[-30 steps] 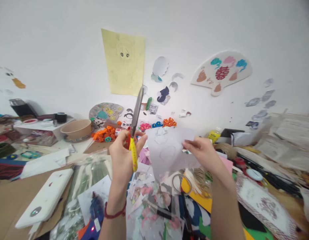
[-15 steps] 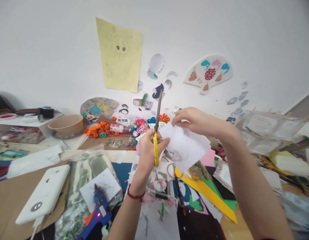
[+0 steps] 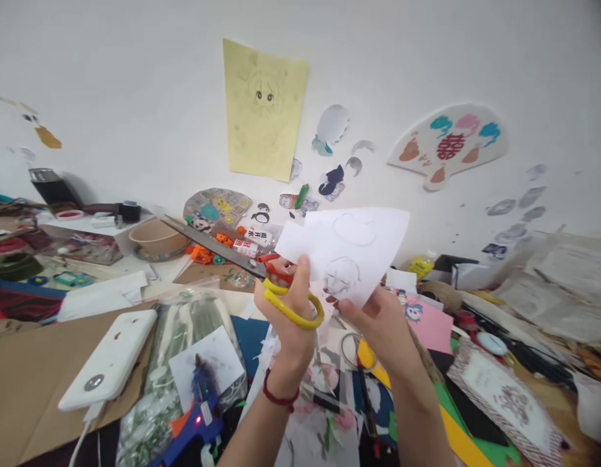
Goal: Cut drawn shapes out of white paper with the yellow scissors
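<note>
A pair of scissors [image 3: 217,250] with dark blades and red and yellow handles hangs in my left hand [image 3: 293,318], its blades pointing to the upper left. That hand's thumb also touches the left edge of a white sheet of paper [image 3: 371,256] bearing pencil drawings, including a round face. My right hand [image 3: 382,324] pinches the lower right part of the same sheet, thumb in front and fingers behind. Both hands are closed, held above the cluttered table. The left fingers behind the handles are partly hidden.
A blue glue gun [image 3: 203,408] with a lit red light lies at front left, near a white power bank [image 3: 110,360] with a cable. A tan bowl [image 3: 157,240] stands farther back. Yellow strips [image 3: 463,441] and a pink card [image 3: 431,327] lie to the right.
The scissors have swung from upright to pointing left. The paper has turned and risen, now showing its drawings. My right hand has moved from its top edge to its lower right.
</note>
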{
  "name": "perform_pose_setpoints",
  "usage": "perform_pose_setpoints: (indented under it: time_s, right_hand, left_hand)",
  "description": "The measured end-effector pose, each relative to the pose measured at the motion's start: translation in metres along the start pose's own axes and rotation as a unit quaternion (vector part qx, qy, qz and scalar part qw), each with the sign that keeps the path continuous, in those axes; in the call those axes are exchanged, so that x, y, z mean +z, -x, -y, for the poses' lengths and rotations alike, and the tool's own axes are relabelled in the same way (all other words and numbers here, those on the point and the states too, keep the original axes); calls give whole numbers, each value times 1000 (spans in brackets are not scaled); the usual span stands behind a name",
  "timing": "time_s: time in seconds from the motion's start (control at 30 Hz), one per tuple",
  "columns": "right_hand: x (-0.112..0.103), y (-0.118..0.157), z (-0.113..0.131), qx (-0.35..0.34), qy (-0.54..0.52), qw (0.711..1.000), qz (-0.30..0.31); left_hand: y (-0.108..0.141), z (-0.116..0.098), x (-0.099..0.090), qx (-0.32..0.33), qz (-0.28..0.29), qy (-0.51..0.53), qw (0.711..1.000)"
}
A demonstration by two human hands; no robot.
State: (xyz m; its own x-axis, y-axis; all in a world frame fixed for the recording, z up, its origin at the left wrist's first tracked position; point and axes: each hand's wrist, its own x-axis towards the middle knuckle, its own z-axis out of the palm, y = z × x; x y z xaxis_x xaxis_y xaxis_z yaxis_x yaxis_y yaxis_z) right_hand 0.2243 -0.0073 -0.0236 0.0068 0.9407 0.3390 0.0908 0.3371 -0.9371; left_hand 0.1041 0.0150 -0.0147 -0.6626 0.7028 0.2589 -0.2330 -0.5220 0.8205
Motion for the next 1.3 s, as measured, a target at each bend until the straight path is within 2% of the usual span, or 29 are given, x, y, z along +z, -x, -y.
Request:
perform_pose_setpoints:
  time_s: [0.13, 0.23, 0.33, 0.47, 0.5, 0.57, 0.63, 0.67, 0.73, 0.8, 0.87, 1.07, 1.2, 1.3]
  right_hand:
    - [12, -7, -6, -14, -3, 998, -63]
    - [7, -9, -8, -32, 16, 997, -71]
    - [-1, -12, -10, -63, -11, 993, -104]
    - [-14, -18, -8, -103, -65, 975, -185]
    - [-17, -19, -7, -107, -70, 971, -202]
    - [-24, -20, -5, -116, -71, 962, -236]
    - [-32, -21, -2, -132, -70, 953, -264]
    - [-35, -20, -1, -142, -70, 948, -275]
    - [-40, -19, 1, -159, -66, 943, -286]
    - [-44, -18, 2, -168, -58, 943, -283]
    - [-45, -16, 3, -170, -48, 945, -277]
    - [-43, -10, 7, -173, 19, 953, -249]
    - [-41, -7, 7, -182, 61, 956, -221]
    - [-40, -5, 3, -173, 89, 958, -212]
  left_hand:
    - [7, 4, 6, 20, -14, -35, 999]
    - [7, 8, 8, 44, 16, -43, 998]
    - [-2, 13, 5, 68, 102, -44, 991]
    - [-25, 17, -10, 104, 260, -58, 958]
    - [-32, 15, -15, 114, 295, -62, 947]
    - [-43, 6, -26, 181, 396, -145, 888]
    - [-50, -6, -36, 194, 440, -256, 839]
    - [-51, -12, -41, 180, 458, -303, 817]
    - [-52, -23, -47, 117, 529, -353, 763]
    - [-50, -28, -49, 52, 570, -374, 730]
    - [-48, -29, -48, 24, 583, -388, 713]
    - [-46, -20, -41, 22, 594, -418, 687]
    - [-46, -19, -40, 41, 582, -426, 692]
    - [-44, -21, -39, 43, 576, -407, 708]
